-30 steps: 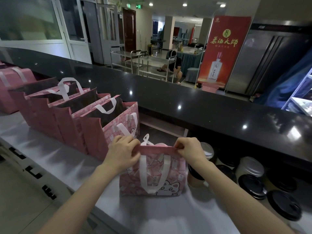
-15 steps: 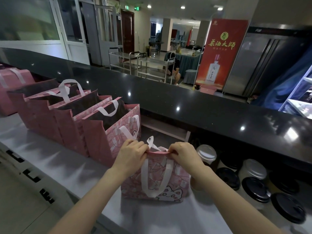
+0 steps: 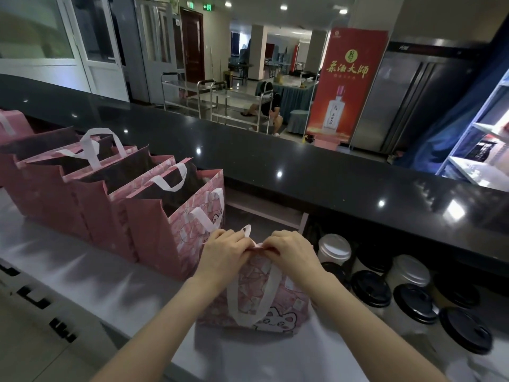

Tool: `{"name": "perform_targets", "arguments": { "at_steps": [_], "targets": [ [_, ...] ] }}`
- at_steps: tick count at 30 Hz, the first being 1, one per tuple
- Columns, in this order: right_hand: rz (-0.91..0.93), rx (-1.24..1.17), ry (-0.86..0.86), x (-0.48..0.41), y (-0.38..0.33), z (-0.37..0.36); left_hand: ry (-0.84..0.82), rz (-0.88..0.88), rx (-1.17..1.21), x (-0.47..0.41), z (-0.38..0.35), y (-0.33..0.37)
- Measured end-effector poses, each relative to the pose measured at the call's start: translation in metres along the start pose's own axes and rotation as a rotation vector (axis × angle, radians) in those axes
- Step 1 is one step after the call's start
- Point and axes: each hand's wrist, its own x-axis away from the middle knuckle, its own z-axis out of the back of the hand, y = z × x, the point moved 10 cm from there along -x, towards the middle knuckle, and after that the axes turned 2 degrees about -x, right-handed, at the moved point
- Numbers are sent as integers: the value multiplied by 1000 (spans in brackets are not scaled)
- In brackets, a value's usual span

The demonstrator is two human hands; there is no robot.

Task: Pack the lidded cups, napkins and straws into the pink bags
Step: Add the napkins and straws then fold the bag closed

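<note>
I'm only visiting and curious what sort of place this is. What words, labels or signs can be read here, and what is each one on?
"茶酒大師", in gold on the red banner.
Smaller line beneath it: too small to read.
Label on the bottle pictured there: too small to read.
Green sign high at the back: too small to read.
Logo atop the steel cabinet: blurred.
On the pink bag: a cat drawing, no readable words.
</note>
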Motion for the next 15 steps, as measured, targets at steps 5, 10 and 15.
{"name": "perform_targets", "arguments": {
  "at_steps": [5,10,15],
  "targets": [
    [-113,2,-88,15,42,21,-96,64,65,11,11,-50],
    [-255,-153,-154,36,75,27,-44,37,98,29,27,-61],
    [-292,-116,33,29,74,30,87,24,37,38,35,-57]
  ]
}}
